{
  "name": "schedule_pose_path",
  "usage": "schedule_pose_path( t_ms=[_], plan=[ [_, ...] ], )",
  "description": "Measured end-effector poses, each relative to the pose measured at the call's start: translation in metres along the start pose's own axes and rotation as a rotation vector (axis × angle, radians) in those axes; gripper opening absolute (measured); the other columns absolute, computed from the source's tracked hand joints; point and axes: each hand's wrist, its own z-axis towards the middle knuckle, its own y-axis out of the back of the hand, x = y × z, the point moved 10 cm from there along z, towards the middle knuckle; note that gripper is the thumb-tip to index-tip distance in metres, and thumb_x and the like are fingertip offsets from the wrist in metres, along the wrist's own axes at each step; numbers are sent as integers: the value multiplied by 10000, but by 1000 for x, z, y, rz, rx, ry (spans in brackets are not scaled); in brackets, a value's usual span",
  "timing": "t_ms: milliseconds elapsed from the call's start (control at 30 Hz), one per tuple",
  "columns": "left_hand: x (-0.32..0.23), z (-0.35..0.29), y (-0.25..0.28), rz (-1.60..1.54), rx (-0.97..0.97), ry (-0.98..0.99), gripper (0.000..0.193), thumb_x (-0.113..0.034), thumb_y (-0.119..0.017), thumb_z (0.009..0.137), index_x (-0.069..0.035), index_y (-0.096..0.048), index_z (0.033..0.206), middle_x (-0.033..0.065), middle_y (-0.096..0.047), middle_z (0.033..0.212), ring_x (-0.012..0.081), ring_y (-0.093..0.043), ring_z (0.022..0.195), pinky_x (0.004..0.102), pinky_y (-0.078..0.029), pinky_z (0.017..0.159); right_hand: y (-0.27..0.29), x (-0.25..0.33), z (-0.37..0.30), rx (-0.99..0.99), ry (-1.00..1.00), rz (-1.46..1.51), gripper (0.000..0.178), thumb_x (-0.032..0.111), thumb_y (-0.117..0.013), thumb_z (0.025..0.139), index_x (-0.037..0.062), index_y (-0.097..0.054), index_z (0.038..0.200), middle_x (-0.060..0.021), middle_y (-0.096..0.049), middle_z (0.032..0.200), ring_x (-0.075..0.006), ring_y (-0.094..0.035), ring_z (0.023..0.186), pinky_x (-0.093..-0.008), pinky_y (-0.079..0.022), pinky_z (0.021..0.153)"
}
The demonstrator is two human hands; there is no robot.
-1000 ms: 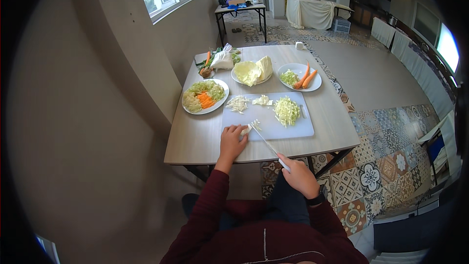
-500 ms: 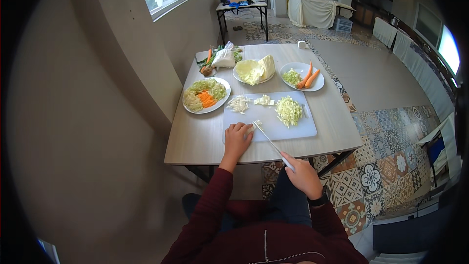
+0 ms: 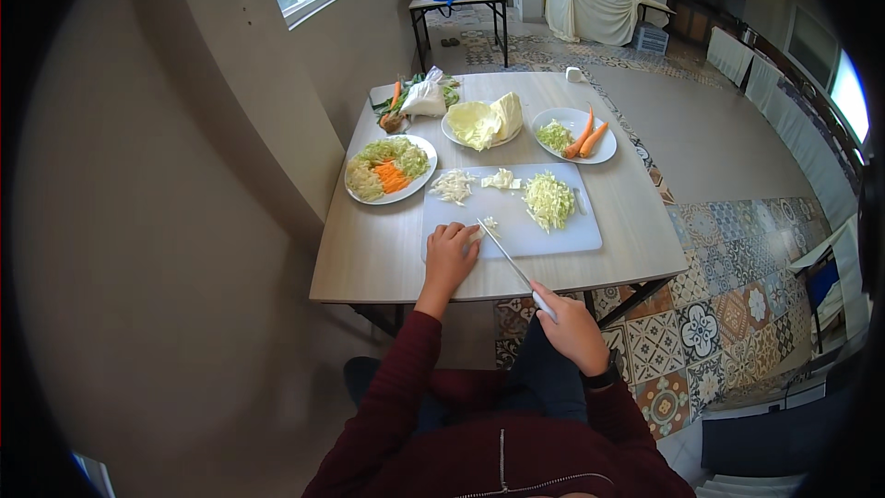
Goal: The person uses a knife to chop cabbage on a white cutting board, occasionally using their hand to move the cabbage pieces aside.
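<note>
My right hand (image 3: 572,330) grips the white handle of a kitchen knife (image 3: 506,255), its blade slanting away to the left over the white cutting board (image 3: 553,243). At the board's near left, my left hand (image 3: 450,254) presses bent fingers down on a pale vegetable piece (image 3: 477,234), mostly hidden under them. The knife tip is right beside those fingertips, with small pale cut bits (image 3: 490,222) around it. Further back on the board lie white strips (image 3: 452,186), a few pale chunks (image 3: 501,180) and a heap of shredded cabbage (image 3: 549,201).
Left of the board is a plate of shredded vegetables (image 3: 427,149) with carrot strips. Behind stand a plate of cabbage leaves (image 3: 479,123) and a plate with shreds and two carrots (image 3: 583,138). A white bag (image 3: 424,98) rests among vegetables at the far left.
The whole view has tilted a little, so the table sits slightly higher in it. Both hands keep nearly the same place, and more cut bits show beside the blade.
</note>
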Motion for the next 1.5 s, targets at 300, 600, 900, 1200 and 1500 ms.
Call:
schedule_pose_path(
  t_ms=[300,600,900,1200,1500],
  plan=[
    [5,-1,-4,20,-3,11,264,-187,-717,824,-150,-747,1084,6,-650,982,234,-570,966,394,-422,834,-1,-4,4,38,-29,77,499,75,-555,902,64,-521,1400,-299,-650,889,-471,-632,851,-519,-502,789],
    [8,-3,-6,37,15,33,271,-183,-734,814,-170,-751,1084,1,-649,992,242,-568,972,395,-437,861,-7,6,14,128,-12,-22,519,48,-516,915,9,-451,1428,-308,-644,860,-473,-631,847,-537,-490,768],
    [6,-1,-4,26,10,24,269,-182,-732,817,-163,-745,1085,2,-652,1000,247,-569,975,399,-432,860,-16,5,29,140,-28,-92,506,51,-500,914,-23,-461,1414,-299,-644,823,-476,-632,808,-540,-493,757],
    [5,-2,-2,17,26,30,287,-177,-708,825,-155,-735,1110,17,-653,1024,256,-567,989,402,-429,855,-28,2,16,83,4,-149,552,96,-526,921,39,-429,1462,-275,-654,838,-456,-635,809,-542,-500,747],
    [9,-3,-3,8,27,35,331,-172,-699,803,-156,-729,1132,28,-654,1027,264,-567,995,402,-432,876,-14,-13,1,63,-104,-135,403,147,-579,929,-11,-522,1295,-294,-666,889,-461,-651,844,-550,-516,735]
  ],
)
